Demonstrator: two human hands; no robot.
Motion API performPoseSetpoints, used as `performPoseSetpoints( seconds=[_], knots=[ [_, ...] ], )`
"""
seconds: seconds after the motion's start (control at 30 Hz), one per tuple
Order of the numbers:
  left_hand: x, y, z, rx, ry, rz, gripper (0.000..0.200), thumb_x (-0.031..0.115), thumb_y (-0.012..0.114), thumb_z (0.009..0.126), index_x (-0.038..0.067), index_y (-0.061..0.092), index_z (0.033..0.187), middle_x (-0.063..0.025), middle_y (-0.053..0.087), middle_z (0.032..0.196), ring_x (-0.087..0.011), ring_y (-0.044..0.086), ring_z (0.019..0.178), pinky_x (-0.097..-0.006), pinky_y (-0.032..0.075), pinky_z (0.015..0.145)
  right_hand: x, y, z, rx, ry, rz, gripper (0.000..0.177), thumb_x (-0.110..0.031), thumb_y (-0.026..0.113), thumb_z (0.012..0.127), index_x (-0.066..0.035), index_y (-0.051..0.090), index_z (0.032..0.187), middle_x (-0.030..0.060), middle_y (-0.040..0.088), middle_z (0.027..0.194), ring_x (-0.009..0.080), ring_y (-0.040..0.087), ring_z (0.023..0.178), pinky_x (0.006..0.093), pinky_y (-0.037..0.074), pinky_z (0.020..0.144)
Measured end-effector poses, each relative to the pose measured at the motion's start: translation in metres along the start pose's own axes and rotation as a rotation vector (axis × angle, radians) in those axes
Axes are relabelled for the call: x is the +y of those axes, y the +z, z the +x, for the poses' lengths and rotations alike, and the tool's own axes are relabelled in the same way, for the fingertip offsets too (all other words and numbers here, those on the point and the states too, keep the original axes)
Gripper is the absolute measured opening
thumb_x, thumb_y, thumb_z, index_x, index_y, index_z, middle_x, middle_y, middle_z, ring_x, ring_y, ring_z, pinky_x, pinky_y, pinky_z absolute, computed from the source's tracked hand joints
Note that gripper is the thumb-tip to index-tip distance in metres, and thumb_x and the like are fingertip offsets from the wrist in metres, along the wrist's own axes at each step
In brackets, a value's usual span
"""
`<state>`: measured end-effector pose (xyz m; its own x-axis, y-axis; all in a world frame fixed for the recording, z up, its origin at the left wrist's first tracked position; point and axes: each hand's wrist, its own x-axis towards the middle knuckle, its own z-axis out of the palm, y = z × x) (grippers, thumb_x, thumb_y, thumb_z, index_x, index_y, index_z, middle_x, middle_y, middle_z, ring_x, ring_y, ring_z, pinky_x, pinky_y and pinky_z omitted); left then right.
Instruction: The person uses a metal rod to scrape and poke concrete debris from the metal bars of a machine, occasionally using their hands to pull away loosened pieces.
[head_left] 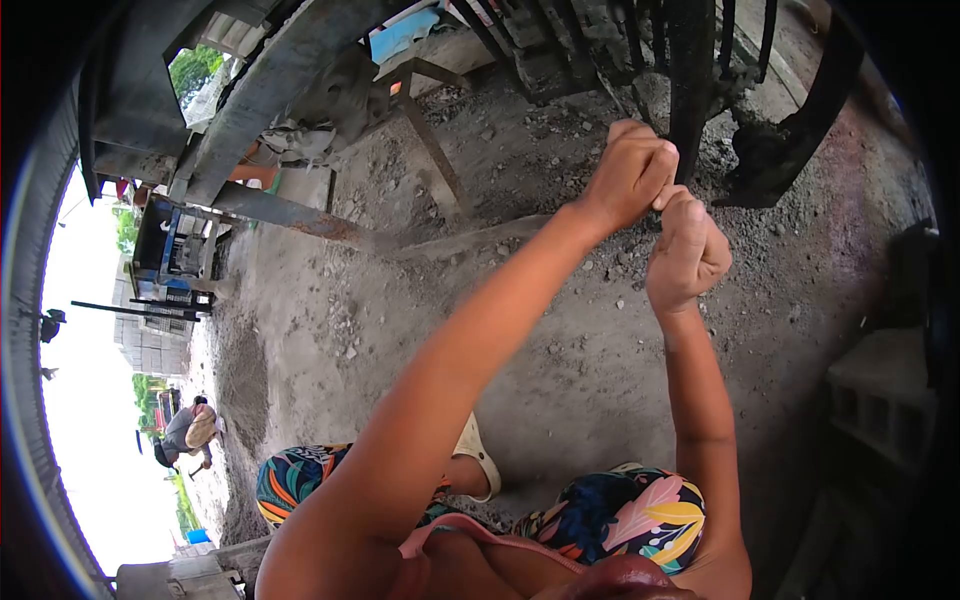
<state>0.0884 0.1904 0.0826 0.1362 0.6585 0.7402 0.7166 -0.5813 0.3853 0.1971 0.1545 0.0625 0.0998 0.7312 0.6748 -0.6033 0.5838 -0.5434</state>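
Both my hands are closed into fists, one close against the other, in front of a dark metal frame with bars (692,90). My left hand (635,172) is the farther one, its knuckles near the foot of the frame. Just nearer to me, my right hand (688,252) is curled tight, its thumb side by the left fist. What the fingers hold is hidden, and I cannot tell what it is. Grey rubble and dust (550,140) lie under and around the frame. A curved, blackened metal piece (790,150) stands to the right of my hands.
Rusty metal beams (290,215) and a leg-like post (432,160) stand on the left. Hollow concrete blocks (880,395) sit at the right. A person (190,430) bends over outside at far left, near a blue-framed machine (180,250). Gritty concrete floor (320,300) lies between.
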Motion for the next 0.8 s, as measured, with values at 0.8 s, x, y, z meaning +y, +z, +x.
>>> performPoseSetpoints(
  seconds=[0.8],
  knots=[
    [0.039,-0.015,-0.018,-0.064,-0.389,-0.267,0.054,0.022,0.042,0.093,0.005,0.045,0.043,-0.003,0.047,0.04,-0.0149,0.046,0.049,-0.0307,0.04,0.071,-0.095,0.03,-0.017,0.184,1.267,0.346,0.02,-0.021,0.031,0.097,-0.009,0.043,0.108,-0.0059,0.024,0.051,0.0036,0.018,0.039,0.0198,0.017,0.036]
  ],
)
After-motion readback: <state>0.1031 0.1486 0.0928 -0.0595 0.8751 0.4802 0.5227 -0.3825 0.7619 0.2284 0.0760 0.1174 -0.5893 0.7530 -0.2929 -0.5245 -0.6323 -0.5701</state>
